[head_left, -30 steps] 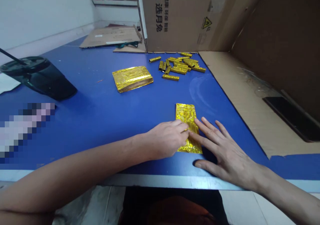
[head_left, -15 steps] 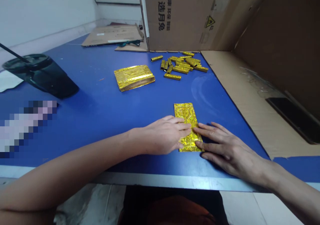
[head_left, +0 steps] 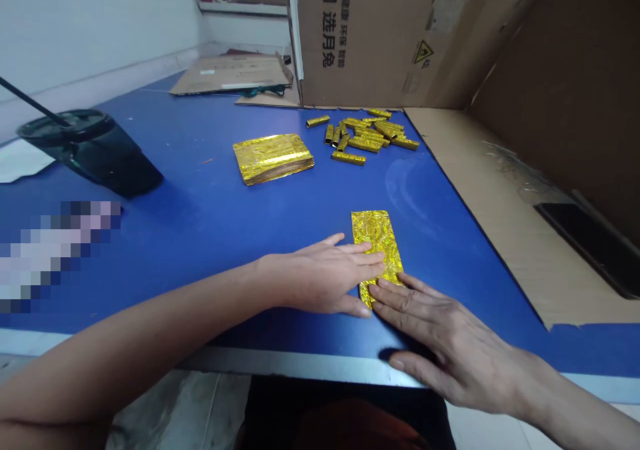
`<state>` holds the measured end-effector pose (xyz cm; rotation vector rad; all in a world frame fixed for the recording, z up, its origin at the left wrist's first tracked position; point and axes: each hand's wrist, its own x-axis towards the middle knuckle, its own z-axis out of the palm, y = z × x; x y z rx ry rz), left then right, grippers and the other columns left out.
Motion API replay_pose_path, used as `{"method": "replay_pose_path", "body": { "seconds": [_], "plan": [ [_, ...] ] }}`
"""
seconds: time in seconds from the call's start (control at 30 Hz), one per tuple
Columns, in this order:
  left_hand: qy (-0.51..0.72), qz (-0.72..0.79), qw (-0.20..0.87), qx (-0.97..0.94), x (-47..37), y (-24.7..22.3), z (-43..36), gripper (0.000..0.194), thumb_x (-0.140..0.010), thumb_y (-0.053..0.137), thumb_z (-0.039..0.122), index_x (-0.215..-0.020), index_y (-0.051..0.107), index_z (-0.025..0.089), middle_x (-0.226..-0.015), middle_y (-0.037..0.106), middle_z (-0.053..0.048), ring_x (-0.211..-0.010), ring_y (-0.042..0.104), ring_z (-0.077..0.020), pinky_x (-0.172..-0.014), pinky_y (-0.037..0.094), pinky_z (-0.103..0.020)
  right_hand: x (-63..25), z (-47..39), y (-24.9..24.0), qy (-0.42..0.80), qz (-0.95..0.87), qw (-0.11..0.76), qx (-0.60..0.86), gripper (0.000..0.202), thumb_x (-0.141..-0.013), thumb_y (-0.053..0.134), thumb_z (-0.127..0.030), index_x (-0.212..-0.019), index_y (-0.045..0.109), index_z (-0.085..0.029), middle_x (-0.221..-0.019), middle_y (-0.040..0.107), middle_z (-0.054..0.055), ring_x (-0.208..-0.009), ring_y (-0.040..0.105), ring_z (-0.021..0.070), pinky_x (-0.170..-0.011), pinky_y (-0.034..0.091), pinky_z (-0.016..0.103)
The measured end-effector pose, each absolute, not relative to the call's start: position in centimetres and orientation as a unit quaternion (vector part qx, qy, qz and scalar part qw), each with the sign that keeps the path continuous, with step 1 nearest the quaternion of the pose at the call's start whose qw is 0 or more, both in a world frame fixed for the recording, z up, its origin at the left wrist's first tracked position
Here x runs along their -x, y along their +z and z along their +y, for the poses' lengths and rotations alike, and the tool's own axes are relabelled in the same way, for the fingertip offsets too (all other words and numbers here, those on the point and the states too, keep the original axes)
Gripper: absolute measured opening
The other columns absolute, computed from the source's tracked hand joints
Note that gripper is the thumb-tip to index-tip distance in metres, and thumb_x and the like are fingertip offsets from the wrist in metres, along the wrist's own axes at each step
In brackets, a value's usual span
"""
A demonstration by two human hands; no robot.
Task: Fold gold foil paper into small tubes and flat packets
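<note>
A shiny gold foil sheet (head_left: 375,227) lies flat on the blue table close to its front edge. My left hand (head_left: 330,273) rests on the sheet's left side with its fingers stretched out across the middle. Over the lower right corner lie the fingers of my right hand (head_left: 440,330), extended, with the thumb spread away toward the table edge. Both hands hide the sheet's lower part. Farther back is a stack of gold foil sheets (head_left: 273,158). Right of the stack sits a loose pile of folded gold foil strips (head_left: 367,137).
A dark tumbler with a straw (head_left: 95,150) stands at the left. A black phone (head_left: 590,247) lies on cardboard (head_left: 490,190) at the right. A large cardboard box (head_left: 370,43) walls off the back, with flattened cardboard (head_left: 235,73) beside it.
My right hand has slid left and toward me over the sheet's lower end, its thumb spreading out. My left fingers have spread and flattened on the sheet. The view has shifted slightly.
</note>
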<state>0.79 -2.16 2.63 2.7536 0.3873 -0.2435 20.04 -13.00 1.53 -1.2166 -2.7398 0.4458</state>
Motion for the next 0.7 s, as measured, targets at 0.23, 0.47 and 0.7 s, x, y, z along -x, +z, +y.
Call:
{"method": "replay_pose_path", "body": {
  "seconds": [0.23,0.47,0.7],
  "plan": [
    [-0.062,0.172,0.146,-0.972,-1.5,1.9,-1.6,0.071,-0.083,0.024,0.061,-0.137,0.018,0.016,-0.143,0.017,-0.007,-0.133,0.011,-0.0212,-0.105,0.006,-0.049,-20.0,-13.2,1.7,0.178,-0.893,0.056,0.41,0.057,-0.083,0.044,-0.042,-0.131,0.037,-0.011,-0.135,0.036,0.012,-0.124,0.034,0.0223,-0.105,0.023,0.042],
    [-0.046,0.213,0.132,-0.967,-2.6,0.9,-0.4,0.074,-0.082,0.019,0.063,-0.137,0.015,0.015,-0.145,0.011,-0.008,-0.133,0.008,-0.022,-0.104,0.006,-0.052,-20.0,-13.2,1.8,0.188,-0.89,0.066,0.411,0.059,-0.082,0.046,-0.044,-0.13,0.038,-0.011,-0.134,0.038,0.012,-0.125,0.032,0.0227,-0.105,0.023,0.043],
    [-0.04,0.22,0.118,-0.967,-2.9,0.2,0.1,0.069,-0.084,0.022,0.058,-0.138,0.012,0.016,-0.145,0.009,-0.006,-0.133,0.006,-0.0211,-0.103,0.008,-0.052,-20.1,-13.1,1.5,0.154,-0.898,0.063,0.406,0.05,-0.085,0.044,-0.036,-0.129,0.04,-0.014,-0.132,0.041,0.01,-0.123,0.035,0.0204,-0.104,0.026,0.042]
  ]
}}
